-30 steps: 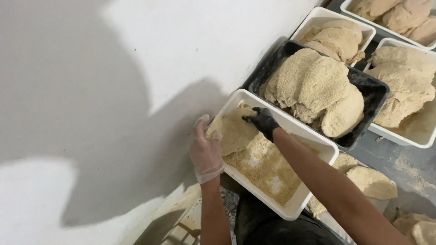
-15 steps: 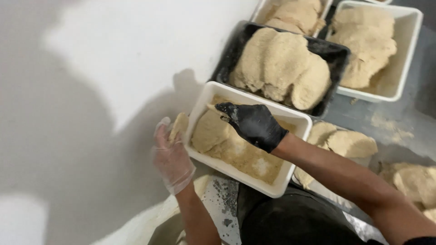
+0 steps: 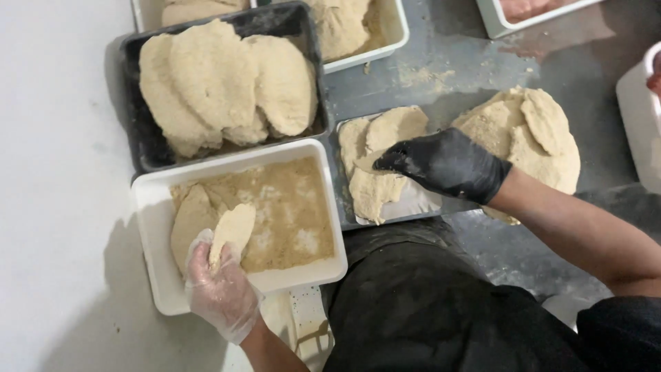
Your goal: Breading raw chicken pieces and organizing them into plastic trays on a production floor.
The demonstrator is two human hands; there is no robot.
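The left hand point(image 3: 220, 289), in a clear glove, grips a breaded cutlet point(image 3: 233, 231) over the white crumb tray point(image 3: 155, 275). The right hand point(image 3: 447, 164), in a black glove, rests curled on floured cutlets point(image 3: 375, 189) in the adjacent small tray point(image 3: 406, 217). A black tray point(image 3: 134, 138) behind holds finished breaded cutlets point(image 3: 227, 83).

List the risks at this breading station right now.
The left hand grips a breaded cutlet by one end only above the crumb tray; it might slip or shed coating. The right hand presses cutlets in a small tray at the counter edge; that tray may tip. The black tray is heaped, so pieces could slide off.
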